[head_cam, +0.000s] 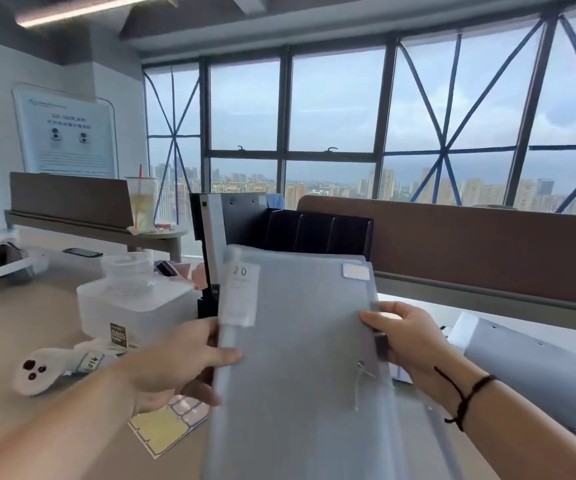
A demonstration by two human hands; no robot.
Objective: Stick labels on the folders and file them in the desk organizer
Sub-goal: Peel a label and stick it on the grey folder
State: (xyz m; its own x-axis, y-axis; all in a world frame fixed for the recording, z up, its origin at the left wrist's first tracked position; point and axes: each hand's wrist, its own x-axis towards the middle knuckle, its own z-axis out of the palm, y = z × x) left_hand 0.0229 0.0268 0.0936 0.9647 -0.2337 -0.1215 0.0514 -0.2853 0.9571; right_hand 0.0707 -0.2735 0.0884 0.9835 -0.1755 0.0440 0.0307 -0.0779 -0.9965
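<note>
- The folder point(300, 341), translucent grey plastic, is held up in the air over the near tabletop point(20, 327), its top edge pointing toward the black desk organizer point(317, 233) just beyond it.
- The left hand point(175, 362) grips the spine edge, thumb on the front face and fingers curled behind; the right hand point(404, 337) pinches the opposite edge near the dark clasp, thumb on top.
- A white label point(356, 271) already sits at the folder's far right corner, and a spine insert marked "20" shows at the far left.
- It looks light and thin, stiff enough to stay flat when held by both edges, but likely to flex if held by one corner; the smooth plastic may slip, so the two side edges look like the best hold.
- A sheet of labels point(168, 427) lies on the tabletop under the left hand; another grey folder point(528, 368) lies to the right.
- The organizer's slots look narrow, so the folder probably needs to go in upright.
</note>
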